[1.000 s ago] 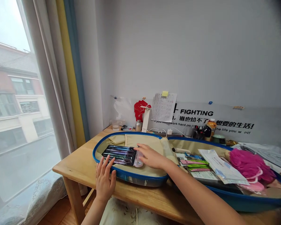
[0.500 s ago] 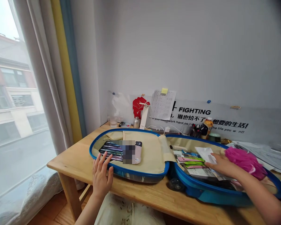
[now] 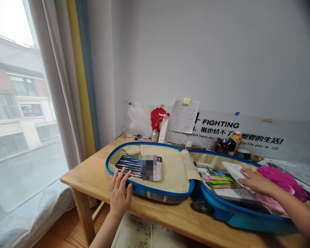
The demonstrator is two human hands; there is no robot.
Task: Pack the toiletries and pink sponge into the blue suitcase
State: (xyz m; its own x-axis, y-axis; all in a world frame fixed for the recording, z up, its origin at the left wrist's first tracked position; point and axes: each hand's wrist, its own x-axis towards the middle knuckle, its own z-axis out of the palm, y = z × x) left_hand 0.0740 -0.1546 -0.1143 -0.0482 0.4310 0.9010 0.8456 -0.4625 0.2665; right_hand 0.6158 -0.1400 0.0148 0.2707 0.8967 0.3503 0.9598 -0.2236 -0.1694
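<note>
Surface: wooden desk point(image 3: 98, 172) against a grey wall, with the curtain point(image 3: 64, 86) out beyond the left hand point(image 3: 120, 196). An open blue suitcase point(image 3: 155, 193) lies flat across the desk.
Change: the right hand point(image 3: 255, 181) has left the toothbrush pack point(image 3: 130, 164) and crossed to the suitcase half on its own side. The left hand has kept its place.
Effect: only one hand now steadies the toothbrush pack.
Left hand: fingers spread and flat, tips on the pack's near edge, palm over the blue rim.
Right hand: palm down on a white packet point(image 3: 234, 168). Whether the fingers pinch it cannot be told.
Toothbrush pack: flat on the beige lining, just ahead of the left fingertips and well apart from the right hand.
Near right hand: green and pink sachets point(image 3: 217, 179) just past the fingertips.
Obstruction: a pink bath pouf point(image 3: 281, 177) crowds the hand's outer side.
Beyond both hands: an orange-capped bottle point(image 3: 236, 139) by the wall.
</note>
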